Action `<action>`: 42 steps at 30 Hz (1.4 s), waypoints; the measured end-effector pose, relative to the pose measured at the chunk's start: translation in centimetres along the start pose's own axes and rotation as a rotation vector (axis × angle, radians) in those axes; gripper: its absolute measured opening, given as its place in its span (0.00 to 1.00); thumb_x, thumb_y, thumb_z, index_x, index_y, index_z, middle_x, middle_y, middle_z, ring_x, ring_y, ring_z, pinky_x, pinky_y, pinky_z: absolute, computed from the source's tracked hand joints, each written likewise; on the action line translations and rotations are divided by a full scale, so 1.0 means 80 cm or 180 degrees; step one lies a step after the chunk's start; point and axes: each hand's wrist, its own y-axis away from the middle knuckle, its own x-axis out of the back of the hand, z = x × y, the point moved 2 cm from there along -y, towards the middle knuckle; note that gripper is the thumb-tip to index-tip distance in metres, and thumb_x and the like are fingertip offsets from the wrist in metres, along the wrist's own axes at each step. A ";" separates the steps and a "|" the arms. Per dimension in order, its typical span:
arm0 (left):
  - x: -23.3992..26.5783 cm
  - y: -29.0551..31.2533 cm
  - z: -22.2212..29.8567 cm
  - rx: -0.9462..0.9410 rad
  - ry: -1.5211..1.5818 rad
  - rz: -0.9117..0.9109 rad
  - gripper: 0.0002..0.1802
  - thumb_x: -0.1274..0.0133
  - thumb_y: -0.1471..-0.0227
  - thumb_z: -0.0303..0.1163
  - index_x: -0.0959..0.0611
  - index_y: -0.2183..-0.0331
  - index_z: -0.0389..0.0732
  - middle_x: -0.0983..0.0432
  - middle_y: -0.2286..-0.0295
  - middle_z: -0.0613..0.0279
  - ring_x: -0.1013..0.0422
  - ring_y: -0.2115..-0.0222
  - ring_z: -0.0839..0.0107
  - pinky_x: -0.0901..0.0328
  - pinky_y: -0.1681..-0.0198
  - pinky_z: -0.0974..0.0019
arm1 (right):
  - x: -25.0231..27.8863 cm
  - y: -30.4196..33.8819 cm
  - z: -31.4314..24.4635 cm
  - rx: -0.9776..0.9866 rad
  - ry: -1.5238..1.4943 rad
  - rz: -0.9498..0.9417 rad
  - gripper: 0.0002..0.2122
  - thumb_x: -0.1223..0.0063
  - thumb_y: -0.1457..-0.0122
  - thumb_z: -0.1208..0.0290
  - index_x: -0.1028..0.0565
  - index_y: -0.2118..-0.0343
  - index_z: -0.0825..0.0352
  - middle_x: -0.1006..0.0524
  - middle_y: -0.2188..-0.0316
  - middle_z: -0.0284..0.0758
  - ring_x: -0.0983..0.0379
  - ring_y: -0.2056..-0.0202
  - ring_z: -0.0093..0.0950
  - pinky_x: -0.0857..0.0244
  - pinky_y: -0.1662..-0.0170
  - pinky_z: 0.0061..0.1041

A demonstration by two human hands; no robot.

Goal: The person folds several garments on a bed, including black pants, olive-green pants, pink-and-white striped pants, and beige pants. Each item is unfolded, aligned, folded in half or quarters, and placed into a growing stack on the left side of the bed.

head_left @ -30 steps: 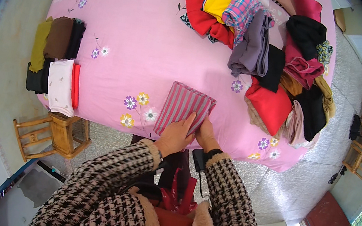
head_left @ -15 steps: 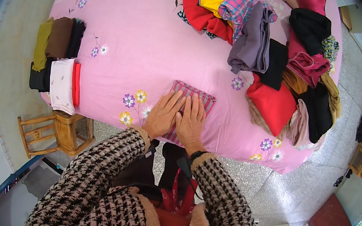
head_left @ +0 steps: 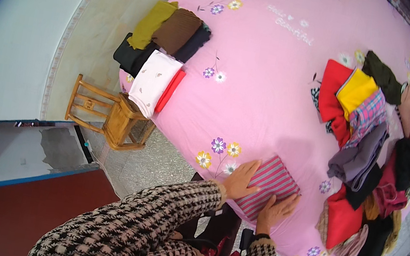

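Note:
A folded garment with pink and grey stripes (head_left: 277, 176) lies near the front edge of the bed. My left hand (head_left: 240, 182) rests at its left side, fingers stretched and the thumb reaching over the stripes. At its lower right side is my right hand (head_left: 278, 211), with fingers extended and the thumb spread apart. Both hands touch the garment, one on either side; whether any fingertips are tucked beneath it is hidden.
Folded clothes sit at the bed's left edge, including a white piece (head_left: 154, 80), a brown one (head_left: 177, 31) and an olive one (head_left: 153, 23). A loose heap with a red garment (head_left: 343, 217) covers the right. A wooden chair (head_left: 123, 120) stands beside the bed (head_left: 253, 93).
My hands have moved apart from the middle of the striped garment to its two sides, uncovering its top. The view has turned left, so the bed appears tilted.

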 end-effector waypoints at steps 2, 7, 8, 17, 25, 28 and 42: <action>-0.005 0.022 -0.009 0.0528 0.0432 -0.0124 0.44 0.41 0.58 0.41 0.42 0.44 0.32 0.40 0.48 0.42 0.42 0.48 0.53 0.46 0.44 0.57 | -0.006 0.008 0.010 -0.0553 -0.0853 0.0317 0.32 0.51 0.43 0.66 0.51 0.39 0.70 0.48 0.41 0.49 0.55 0.40 0.45 0.59 0.39 0.36; 0.002 0.025 -0.024 0.1587 0.2477 -0.0901 0.44 0.37 0.60 0.43 0.37 0.48 0.31 0.30 0.55 0.51 0.31 0.57 0.66 0.37 0.52 0.62 | -0.017 0.016 0.021 -0.1892 -0.2165 -0.0614 0.34 0.46 0.44 0.61 0.49 0.42 0.73 0.45 0.43 0.50 0.45 0.44 0.43 0.48 0.43 0.36; 0.013 0.018 -0.022 0.1514 0.2608 -0.1051 0.42 0.37 0.60 0.44 0.35 0.49 0.31 0.28 0.57 0.54 0.31 0.58 0.68 0.37 0.53 0.63 | -0.014 0.015 0.016 -0.2170 -0.2972 -0.0727 0.34 0.46 0.45 0.60 0.48 0.43 0.74 0.44 0.43 0.49 0.43 0.45 0.42 0.46 0.44 0.37; 0.145 0.001 -0.022 0.1897 0.4386 -0.1583 0.33 0.41 0.53 0.43 0.32 0.49 0.38 0.29 0.55 0.57 0.31 0.56 0.70 0.38 0.50 0.65 | 0.036 -0.022 -0.116 -0.2555 -0.4387 -0.2066 0.30 0.46 0.45 0.55 0.42 0.45 0.68 0.32 0.50 0.40 0.34 0.49 0.36 0.38 0.46 0.38; 0.329 0.034 -0.131 0.1724 0.5028 -0.0579 0.28 0.42 0.52 0.33 0.33 0.50 0.39 0.30 0.54 0.61 0.32 0.54 0.71 0.36 0.50 0.62 | -0.034 -0.042 -0.346 -0.1501 -0.3933 -0.2660 0.25 0.46 0.43 0.63 0.40 0.45 0.66 0.31 0.50 0.37 0.36 0.49 0.31 0.40 0.46 0.36; 0.418 0.048 -0.193 0.1653 0.4881 -0.0215 0.28 0.42 0.53 0.28 0.33 0.50 0.40 0.31 0.54 0.62 0.33 0.54 0.70 0.36 0.50 0.63 | -0.085 -0.037 -0.443 -0.1276 -0.3793 -0.3116 0.24 0.46 0.43 0.66 0.40 0.45 0.66 0.31 0.51 0.37 0.35 0.49 0.31 0.40 0.46 0.35; 0.562 0.017 -0.362 0.2166 -0.0474 0.1869 0.35 0.48 0.58 0.25 0.37 0.45 0.36 0.40 0.49 0.43 0.42 0.47 0.52 0.45 0.46 0.56 | -0.202 -0.022 -0.494 -0.1031 -0.1843 -0.3565 0.19 0.53 0.41 0.65 0.36 0.49 0.68 0.25 0.63 0.38 0.26 0.67 0.26 0.34 0.66 0.21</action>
